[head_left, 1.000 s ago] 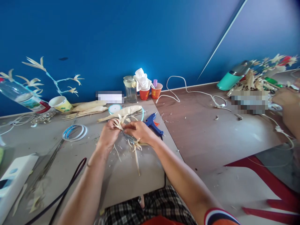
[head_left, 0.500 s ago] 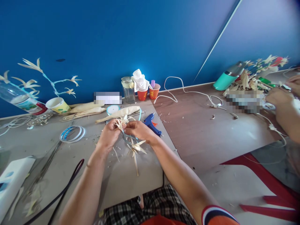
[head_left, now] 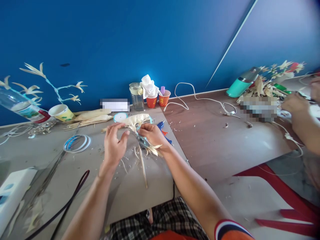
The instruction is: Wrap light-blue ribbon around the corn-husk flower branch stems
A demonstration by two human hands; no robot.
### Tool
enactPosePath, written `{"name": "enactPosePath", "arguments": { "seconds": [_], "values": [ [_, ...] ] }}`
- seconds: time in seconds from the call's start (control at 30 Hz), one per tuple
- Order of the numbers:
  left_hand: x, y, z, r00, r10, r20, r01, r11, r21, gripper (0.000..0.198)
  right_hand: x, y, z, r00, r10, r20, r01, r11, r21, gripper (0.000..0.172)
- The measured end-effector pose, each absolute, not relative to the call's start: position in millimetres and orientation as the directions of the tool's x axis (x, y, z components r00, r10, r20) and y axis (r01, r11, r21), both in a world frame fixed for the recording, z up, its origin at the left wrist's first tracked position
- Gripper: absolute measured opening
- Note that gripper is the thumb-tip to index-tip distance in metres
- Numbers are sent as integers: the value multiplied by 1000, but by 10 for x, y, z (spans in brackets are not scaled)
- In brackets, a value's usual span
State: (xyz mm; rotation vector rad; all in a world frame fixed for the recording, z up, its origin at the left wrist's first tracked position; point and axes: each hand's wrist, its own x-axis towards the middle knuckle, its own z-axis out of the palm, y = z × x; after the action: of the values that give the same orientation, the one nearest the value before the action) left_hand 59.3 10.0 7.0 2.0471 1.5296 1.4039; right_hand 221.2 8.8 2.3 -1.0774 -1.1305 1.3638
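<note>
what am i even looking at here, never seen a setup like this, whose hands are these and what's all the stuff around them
There is no machine here: these are a person's two bare hands, seen by one camera worn on the head, looking forward and down. The right hand pinches a pale flower-like piece by its stem. The left hand is open beside it, apparently holding nothing. On the table are a blue glue gun, partly hidden behind the right hand, ring-shaped rolls, a yellow-patterned cup and two red cups. The hand at far right belongs to someone else.
</note>
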Motion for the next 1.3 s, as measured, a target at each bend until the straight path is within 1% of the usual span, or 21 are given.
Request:
{"name": "enactPosePath", "arguments": {
  "seconds": [0.03, 0.07, 0.1, 0.13, 0.17, 0.2, 0.23, 0.27, 0.3, 0.37, 0.47, 0.6, 0.7, 0.77, 0.87, 0.97, 1.03, 1.1, 1.2, 1.3],
  "values": [
    [576, 90, 64, -38, 842, 539, 602, -411, 684, 27, 2235, 105, 19, -73, 997, -33, -238, -50, -970, 21],
    [562, 83, 54, -68, 874, 482, 556, -368, 745, 27, 2255, 121, 14, -70, 997, -31, -311, -51, -949, 23],
    [555, 78, 40, -83, 921, 380, 475, -299, 828, 29, 2273, 134, 7, -73, 997, -23, -375, -49, -926, 23],
    [557, 75, 23, -65, 968, 244, 364, -204, 909, 32, 2287, 141, 2, -85, 996, -14, -430, -49, -901, 24],
    [567, 73, 6, -14, 995, 101, 229, -95, 969, 35, 2297, 143, -2, -104, 995, -5, -476, -54, -878, 25],
    [586, 71, -9, 71, 997, -23, 82, 17, 996, 38, 2302, 139, -4, -128, 992, 0, -512, -66, -857, 25],
    [613, 68, -20, 160, 982, -104, -46, 113, 993, 38, 2304, 130, -3, -152, 988, -2, -537, -84, -839, 25],
    [645, 63, -26, 244, 960, -135, -135, 171, 976, 37, 2303, 118, -1, -175, 984, -9, -550, -105, -829, 25],
    [678, 56, -24, 304, 944, -125, -207, 193, 959, 33, 2299, 105, 2, -197, 980, -24, -547, -130, -827, 25],
    [738, 37, -7, 308, 947, -95, -316, 197, 928, 26, 2289, 83, 6, -227, 971, -72, -510, -182, -841, 26],
    [784, 7, 30, 280, 955, -101, -369, 204, 907, 22, 2270, 76, 3, -262, 957, -124, -456, -236, -858, 31],
    [790, -27, 43, 254, 960, -115, -336, 199, 921, 25, 2245, 87, -2, -320, 943, -88, -461, -236, -856, 30],
    [784, -43, 39, 169, 983, -65, -260, 108, 959, 28, 2238, 81, 8, -300, 946, -126, -430, -252, -867, 30],
    [772, -52, 49, 128, 992, -5, -154, 25, 988, 28, 2240, 72, 15, -279, 949, -150, -381, -252, -890, 27],
    [750, -68, 92, 141, 988, 64, 71, -74, 995, 26, 2246, 63, 16, -317, 940, -130, -319, -234, -918, 17],
    [740, -81, 135, 146, 985, 90, 253, -126, 959, 24, 2250, 62, 7, -347, 932, -107, -259, -205, -944, 9],
    [737, -80, 137, 129, 985, 118, 362, -157, 919, 22, 2248, 67, -5, -346, 931, -118, -196, -195, -961, 8],
    [729, -69, 116, 122, 977, 175, 462, -212, 861, 20, 2243, 78, -21, -350, 929, -118, -140, -176, -974, 7],
    [709, -46, 67, 138, 950, 279, 548, -309, 778, 19, 2232, 98, -49, -335, 934, -120, -90, -159, -983, 3],
    [700, -27, 41, 164, 931, 327, 579, -359, 732, 19, 2228, 106, -55, -283, 945, -161, -23, -175, -984, 3]
  ]
}}
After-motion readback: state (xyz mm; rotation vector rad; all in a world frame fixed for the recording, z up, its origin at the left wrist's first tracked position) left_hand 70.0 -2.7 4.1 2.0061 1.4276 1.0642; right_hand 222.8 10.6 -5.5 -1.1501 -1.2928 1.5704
